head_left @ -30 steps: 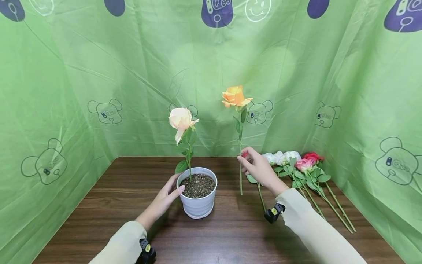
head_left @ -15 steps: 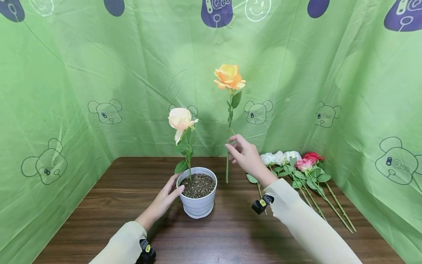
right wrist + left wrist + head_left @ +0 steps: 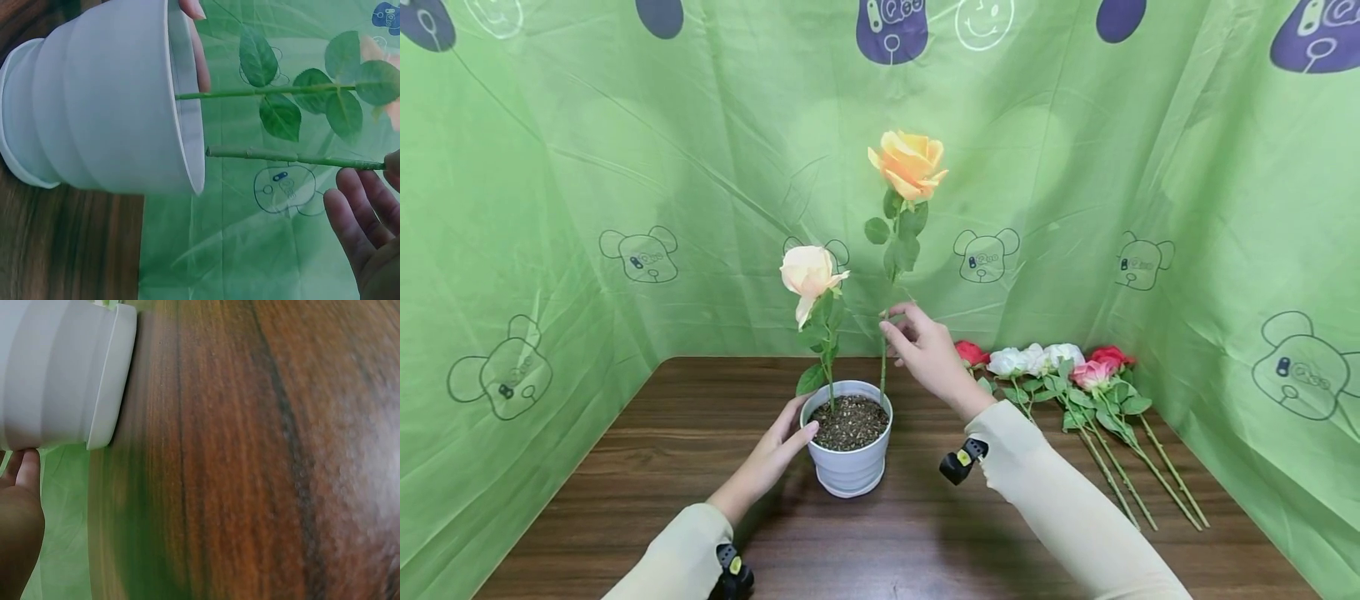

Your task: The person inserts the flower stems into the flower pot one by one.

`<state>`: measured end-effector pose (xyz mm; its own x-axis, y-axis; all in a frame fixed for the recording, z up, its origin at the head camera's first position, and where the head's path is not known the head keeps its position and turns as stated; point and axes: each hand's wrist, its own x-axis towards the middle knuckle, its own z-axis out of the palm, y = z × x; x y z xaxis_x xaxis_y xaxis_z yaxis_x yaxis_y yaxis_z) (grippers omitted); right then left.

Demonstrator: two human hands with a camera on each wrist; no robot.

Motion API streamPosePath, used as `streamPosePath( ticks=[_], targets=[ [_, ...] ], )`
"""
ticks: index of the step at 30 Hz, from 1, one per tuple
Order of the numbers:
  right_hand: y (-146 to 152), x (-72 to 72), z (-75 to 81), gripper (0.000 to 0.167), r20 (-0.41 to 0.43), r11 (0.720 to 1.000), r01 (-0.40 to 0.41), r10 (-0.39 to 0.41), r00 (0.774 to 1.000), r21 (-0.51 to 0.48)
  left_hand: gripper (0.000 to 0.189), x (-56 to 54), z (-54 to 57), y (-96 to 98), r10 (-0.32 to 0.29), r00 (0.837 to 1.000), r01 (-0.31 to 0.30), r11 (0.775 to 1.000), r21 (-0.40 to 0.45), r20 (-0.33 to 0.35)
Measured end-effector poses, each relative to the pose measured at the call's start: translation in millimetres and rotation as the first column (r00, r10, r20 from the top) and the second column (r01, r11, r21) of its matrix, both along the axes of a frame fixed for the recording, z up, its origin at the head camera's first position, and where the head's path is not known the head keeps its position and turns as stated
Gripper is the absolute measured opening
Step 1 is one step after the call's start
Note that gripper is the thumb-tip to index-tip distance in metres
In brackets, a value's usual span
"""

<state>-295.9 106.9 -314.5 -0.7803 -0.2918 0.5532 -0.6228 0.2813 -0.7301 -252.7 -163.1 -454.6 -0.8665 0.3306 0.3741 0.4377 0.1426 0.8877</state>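
A white flower pot filled with dark soil stands on the table. A cream rose rises upright from the soil at the pot's left side. My left hand holds the pot's left rim, with the thumb at the edge; in the left wrist view its fingers touch the pot wall. Between thumb and fingers, my right hand pinches the stem of an orange rose, bloom up. In the right wrist view the cut end of that stem hangs just above the pot's rim.
At the table's right lie several roses: white ones, a pink one and red ones, stems toward the front. Green cloth hangs behind and at both sides of the brown wooden table.
My right hand has carried the orange rose left and up, from beside the loose flowers to over the pot. A red rose behind the hand is now uncovered. My left hand stays on the pot.
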Motion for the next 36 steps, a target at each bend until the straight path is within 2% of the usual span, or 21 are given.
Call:
streamPosePath(
  ticks=[10, 23, 36],
  targets=[
    [-23, -1.7, -10.0, 0.017, -0.01, 0.999, -0.01, 0.01, 1.0, 0.036, 0.053, 1.4, 1.0, -0.1, -0.006, 1.0, 0.006, 1.0, 0.008, 0.008],
    [-38, -2.7, -24.1, 0.019, -0.053, 0.989, -0.002, 0.01, 0.999, 0.146, 0.053, 2.0, 2.0, 0.7, -0.002, 1.0, 0.002, 1.0, 0.009, 0.008],
    [-46, -3.2, -33.0, 0.019, -0.14, 0.976, 0.024, 0.007, 0.99, 0.215, 0.053, 0.4, 1.0, 0.9, 0.002, 1.0, -0.002, 1.0, 0.002, -0.005]
  ],
)
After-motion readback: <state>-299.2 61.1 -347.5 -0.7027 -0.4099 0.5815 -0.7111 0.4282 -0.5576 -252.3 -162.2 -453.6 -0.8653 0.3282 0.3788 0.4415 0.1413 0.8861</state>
